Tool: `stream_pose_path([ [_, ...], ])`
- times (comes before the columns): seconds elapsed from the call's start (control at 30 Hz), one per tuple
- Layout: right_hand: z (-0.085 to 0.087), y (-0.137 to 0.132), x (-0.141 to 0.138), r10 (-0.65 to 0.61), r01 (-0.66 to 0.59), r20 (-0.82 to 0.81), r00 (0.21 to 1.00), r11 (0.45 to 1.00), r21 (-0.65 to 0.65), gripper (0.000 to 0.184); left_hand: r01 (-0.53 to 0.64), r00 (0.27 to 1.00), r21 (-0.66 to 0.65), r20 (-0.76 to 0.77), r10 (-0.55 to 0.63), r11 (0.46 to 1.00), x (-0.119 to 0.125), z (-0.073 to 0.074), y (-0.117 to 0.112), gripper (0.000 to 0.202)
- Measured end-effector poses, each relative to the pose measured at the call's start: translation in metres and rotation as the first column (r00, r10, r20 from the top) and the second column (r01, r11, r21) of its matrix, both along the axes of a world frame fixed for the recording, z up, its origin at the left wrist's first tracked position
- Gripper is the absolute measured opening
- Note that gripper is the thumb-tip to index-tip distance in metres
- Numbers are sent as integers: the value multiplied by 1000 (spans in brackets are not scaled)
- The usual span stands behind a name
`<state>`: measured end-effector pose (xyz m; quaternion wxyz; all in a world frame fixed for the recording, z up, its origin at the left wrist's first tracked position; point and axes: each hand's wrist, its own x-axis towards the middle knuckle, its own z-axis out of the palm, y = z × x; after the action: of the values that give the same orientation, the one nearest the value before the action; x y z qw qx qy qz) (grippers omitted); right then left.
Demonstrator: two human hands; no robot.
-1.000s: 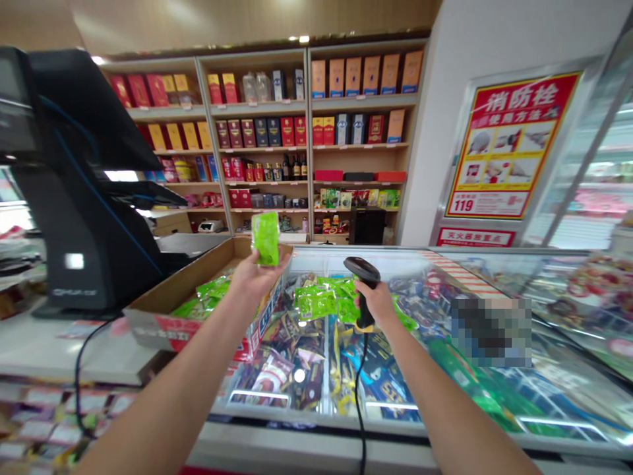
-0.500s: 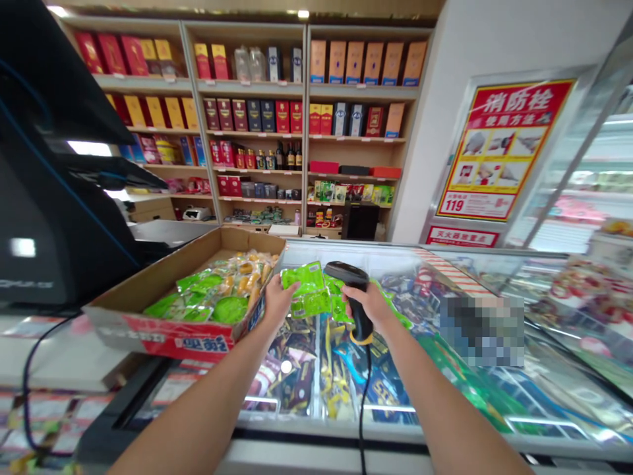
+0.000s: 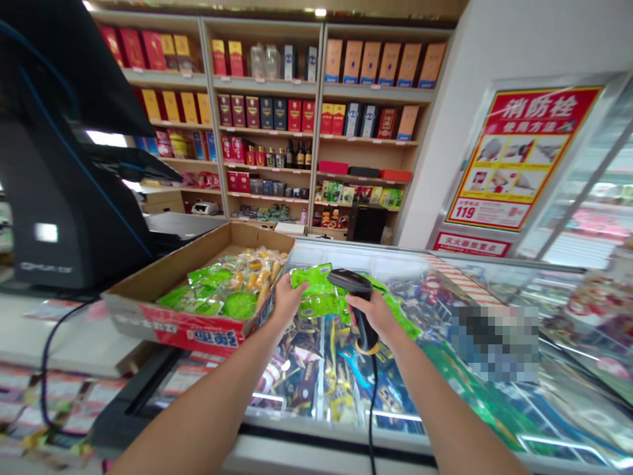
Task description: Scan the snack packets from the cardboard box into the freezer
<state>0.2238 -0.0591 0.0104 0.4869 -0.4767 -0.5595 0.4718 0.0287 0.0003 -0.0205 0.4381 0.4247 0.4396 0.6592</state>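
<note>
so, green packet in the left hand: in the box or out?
Out. The left hand holds the green packet beyond the cardboard box wall, above the glass freezer lid, by the scanner.

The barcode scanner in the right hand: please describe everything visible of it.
The barcode scanner is black and plastic-looking, with a broad head, a pistol handle and a yellow ring at the base, where a black cable hangs down. The right hand grips the handle upright; the head points left toward the green packet held by the left hand.
</note>
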Motion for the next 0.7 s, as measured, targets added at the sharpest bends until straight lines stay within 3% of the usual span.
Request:
stream_pose_path([
  [0.3, -1, 1, -1, 5, -5, -36, 999, 1000, -1, 29, 6, 1000, 10, 5, -6, 1000, 0, -3, 1, 40],
  [0.57, -5, 20, 15, -178, 182, -207, 962, 983, 0, 25, 71, 990, 33, 117, -74, 997, 1, -10, 5, 42],
  [0.7, 0, 24, 23, -236, 251, -325, 916, 968, 5, 23, 125, 969, -11, 216, -120, 992, 17, -6, 9, 37],
])
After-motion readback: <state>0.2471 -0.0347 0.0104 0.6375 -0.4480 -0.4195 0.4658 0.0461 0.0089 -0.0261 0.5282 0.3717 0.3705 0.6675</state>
